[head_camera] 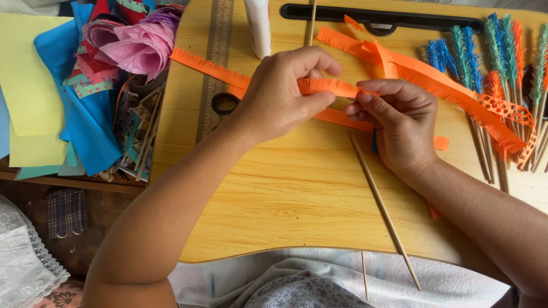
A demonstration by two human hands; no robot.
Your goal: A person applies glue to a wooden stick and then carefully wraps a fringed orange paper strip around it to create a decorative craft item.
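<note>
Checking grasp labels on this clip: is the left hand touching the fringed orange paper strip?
Touching. The head view shows the left hand pinching the fringed orange paper strip between thumb and fingers, with the right hand gripping the same strip beside it.

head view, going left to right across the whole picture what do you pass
yellow paper sheet → blue paper → pink crumpled paper → ruler → white glue bottle → left hand → right hand → blue and green feathered sticks
</note>
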